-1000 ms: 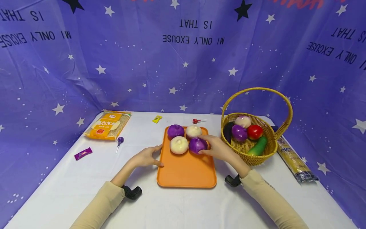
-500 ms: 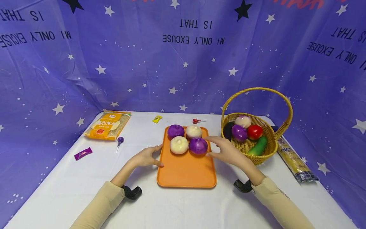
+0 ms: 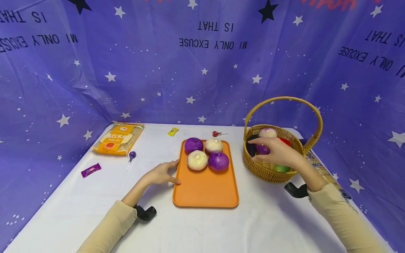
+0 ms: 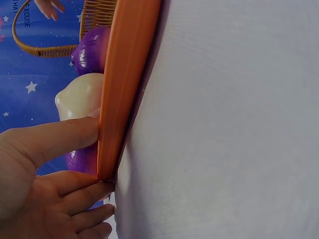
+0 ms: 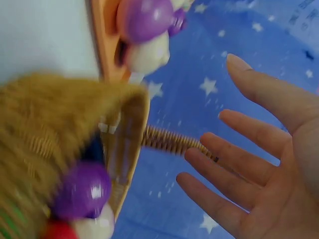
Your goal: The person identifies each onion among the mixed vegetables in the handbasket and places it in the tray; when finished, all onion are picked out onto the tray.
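onions sit four to the orange tray [image 3: 205, 189] at the table's middle: two purple, two white, bunched in a square at its far end. the near purple onion [image 3: 218, 161] lies at the right, the near white onion [image 3: 197, 160] at its left, the far purple onion [image 3: 193, 144] and far white onion [image 3: 213, 145] behind them. the tray's long axis runs near to far; its near half is bare.

left hand [image 3: 162, 173] rests at the tray's left rim, fingers fairly straight, thumb and fingertips touching the edge, as half a second ago.

right hand [image 3: 278, 151] has moved off the near purple onion, which it touched a second ago, and now hovers over the wicker basket [image 3: 269, 172] at the right, fingers spread and holding nothing. under it show one purple onion in the basket [image 3: 262, 149], a white one [image 3: 268, 132], a dark eggplant, bits of red and green.

farther out on the table: two lollipops, a purple lollipop [image 3: 132, 156] at left and a red lollipop [image 3: 216, 133] beyond the tray; one noodle bag [image 3: 118, 137]; one purple candy [image 3: 91, 169]; one yellow candy [image 3: 172, 131].
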### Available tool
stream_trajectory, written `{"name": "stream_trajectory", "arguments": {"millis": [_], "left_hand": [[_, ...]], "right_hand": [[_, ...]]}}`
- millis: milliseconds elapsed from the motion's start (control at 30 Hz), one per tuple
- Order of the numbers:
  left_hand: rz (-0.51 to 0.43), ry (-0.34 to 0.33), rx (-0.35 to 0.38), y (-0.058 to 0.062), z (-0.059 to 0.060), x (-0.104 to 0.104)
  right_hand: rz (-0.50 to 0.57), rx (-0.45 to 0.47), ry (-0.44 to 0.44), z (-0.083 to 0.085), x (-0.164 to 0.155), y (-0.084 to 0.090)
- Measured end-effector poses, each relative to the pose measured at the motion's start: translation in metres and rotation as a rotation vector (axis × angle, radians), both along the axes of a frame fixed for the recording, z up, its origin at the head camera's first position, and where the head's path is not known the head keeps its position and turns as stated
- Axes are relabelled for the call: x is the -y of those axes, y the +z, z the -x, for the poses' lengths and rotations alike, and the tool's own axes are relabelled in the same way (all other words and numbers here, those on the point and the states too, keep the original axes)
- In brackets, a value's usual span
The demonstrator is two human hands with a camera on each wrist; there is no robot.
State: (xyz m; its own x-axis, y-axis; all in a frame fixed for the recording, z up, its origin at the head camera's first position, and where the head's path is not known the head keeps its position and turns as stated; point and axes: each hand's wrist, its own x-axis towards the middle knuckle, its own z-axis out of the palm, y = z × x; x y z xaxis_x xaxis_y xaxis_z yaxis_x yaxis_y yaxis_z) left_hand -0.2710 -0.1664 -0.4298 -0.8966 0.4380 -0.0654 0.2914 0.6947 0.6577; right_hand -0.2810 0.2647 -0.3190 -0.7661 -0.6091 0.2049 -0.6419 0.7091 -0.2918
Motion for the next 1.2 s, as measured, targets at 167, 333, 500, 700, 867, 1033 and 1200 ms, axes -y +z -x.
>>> {"name": "stream_trajectory", "arguments": {"millis": [167,333,500,700,867,1033,1200], "left_hand": [[-0.002,0.001,0.000,0.000,-0.001,0.001],[0.002,0.001,0.002,-0.001,-0.002,0.000],[0.001,0.003,0.002,0.000,-0.003,-0.001],[-0.003,0.011,0.005,0.001,-0.003,-0.002],[0.002,0.009,0.003,-0.001,-0.002,-0.002],[0.007,0.010,-0.001,-0.001,0.000,-0.001],[0.007,0.012,0.002,-0.002,0.000,-0.001]], "right_hand": [[-0.084,0.014,-0.025,0.030,-0.014,0.012],[-0.104,0.111,-0.051,0.059,-0.025,0.008],[-0.140,0.155,-0.025,0.082,-0.032,0.002],[-0.216,0.215,-0.009,0.097,-0.035,0.001],[-0.248,0.270,-0.064,0.106,-0.041,-0.006],[-0.243,0.301,-0.100,0.113,-0.045,-0.015],[-0.243,0.325,-0.094,0.117,-0.048,-0.021]]}}
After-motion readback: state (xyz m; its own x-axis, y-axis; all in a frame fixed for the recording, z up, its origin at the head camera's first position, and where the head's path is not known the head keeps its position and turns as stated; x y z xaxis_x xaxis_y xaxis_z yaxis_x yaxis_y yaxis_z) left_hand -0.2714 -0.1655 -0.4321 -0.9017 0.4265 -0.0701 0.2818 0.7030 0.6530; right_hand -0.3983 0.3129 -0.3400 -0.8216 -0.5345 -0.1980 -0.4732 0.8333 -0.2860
